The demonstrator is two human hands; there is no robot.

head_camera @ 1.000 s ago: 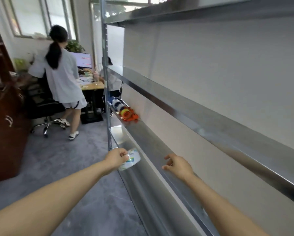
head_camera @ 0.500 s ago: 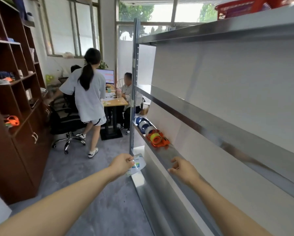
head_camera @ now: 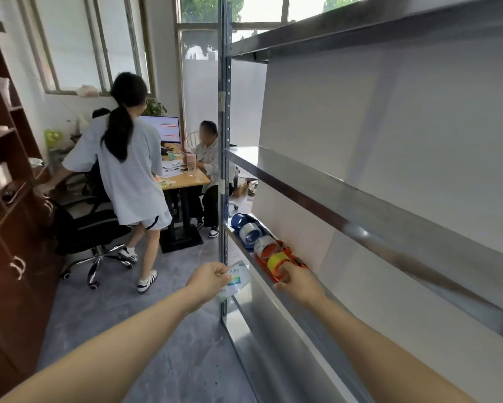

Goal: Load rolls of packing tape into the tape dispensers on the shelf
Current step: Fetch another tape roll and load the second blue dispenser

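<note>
Far off to the left of the left hand stands a brown wooden cabinet, and nearer in a black office chair on a chrome base. Beyond the left hand a standing person in a pale shirt leans at a desk with a lit monitor, and a seated person sits at its far side. The shelf's metal upright rises directly above the left hand, which reaches forward on a straight arm and pinches a clear roll of tape by its edge. The roll hangs just in front of the shelf lip, beside the upright's foot. Just to the right, the right hand reaches over the shelf lip with its fingers curled at the near end of an orange dispenser carrying a yellow roll; whether it grips the dispenser I cannot tell. Beyond that hand, along the same shelf, lie two clear rolls and a blue dispenser. Above the right forearm another steel shelf runs across.
</note>
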